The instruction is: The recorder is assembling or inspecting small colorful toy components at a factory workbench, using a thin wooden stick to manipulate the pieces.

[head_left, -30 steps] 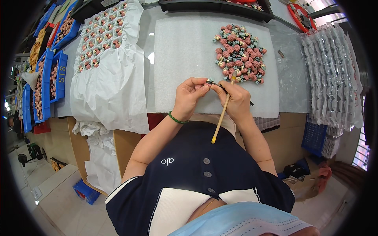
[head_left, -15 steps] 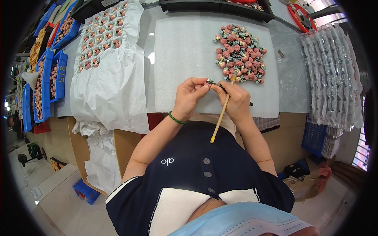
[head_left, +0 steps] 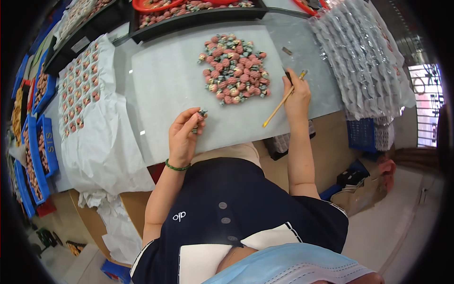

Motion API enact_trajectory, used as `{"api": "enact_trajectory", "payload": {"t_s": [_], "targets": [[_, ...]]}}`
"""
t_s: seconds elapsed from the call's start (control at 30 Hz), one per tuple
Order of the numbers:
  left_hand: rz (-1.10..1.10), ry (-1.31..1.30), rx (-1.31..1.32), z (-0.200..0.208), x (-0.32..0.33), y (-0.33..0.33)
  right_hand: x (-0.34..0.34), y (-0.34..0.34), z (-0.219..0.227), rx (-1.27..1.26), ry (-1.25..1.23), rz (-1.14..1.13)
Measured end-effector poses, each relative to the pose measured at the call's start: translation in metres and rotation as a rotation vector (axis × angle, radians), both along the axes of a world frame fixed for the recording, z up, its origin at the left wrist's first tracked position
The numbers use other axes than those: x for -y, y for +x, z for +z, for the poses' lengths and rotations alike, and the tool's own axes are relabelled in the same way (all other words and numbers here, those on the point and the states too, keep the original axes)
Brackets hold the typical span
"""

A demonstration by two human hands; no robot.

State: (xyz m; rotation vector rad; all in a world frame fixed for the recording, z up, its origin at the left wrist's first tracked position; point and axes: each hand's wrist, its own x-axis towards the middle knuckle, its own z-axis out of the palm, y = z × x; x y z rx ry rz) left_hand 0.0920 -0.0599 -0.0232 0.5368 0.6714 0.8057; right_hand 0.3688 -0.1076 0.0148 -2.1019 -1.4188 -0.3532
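Observation:
My left hand, with a green bracelet at its wrist, pinches a small pink and grey-green figurine above the white foam sheet. Away to the right, past the sheet's edge, my right hand is closed round two slim tools. One is a pale wooden stick with yellow ends, slanting down toward me. The other is a dark, pen-like tool, whose tip points away; its exact kind does not show. Between and beyond both hands lies a loose heap of similar figurines.
At the left, a white cell tray holds figurines in rows, with white sheeting in front. A black tray of figurines borders the far side. Stacked clear plastic trays stand right. Blue bins line the far left.
My hands have come apart: the right one has moved right and away with both tools, while the left keeps the figurine. The whole view has also turned and shifted.

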Motion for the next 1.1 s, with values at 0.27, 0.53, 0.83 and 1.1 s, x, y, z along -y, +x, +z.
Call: {"api": "enact_trajectory", "payload": {"t_s": [0.27,0.53,0.83,1.1], "targets": [[-0.007,0.004,-0.065,-0.002,-0.002,0.002,0.004,0.054,-0.027,0.150,-0.185,-0.144],[0.013,0.072,-0.019,-0.017,-0.006,-0.025,-0.007,-0.100,0.013,-0.765,-0.045,0.499],[0.035,0.141,-0.063,-0.021,-0.006,-0.038,-0.019,-0.172,-0.008,-0.564,0.039,0.792],[0.042,0.130,-0.059,-0.020,-0.006,-0.042,-0.017,-0.177,-0.016,-0.426,0.174,0.836]]}}
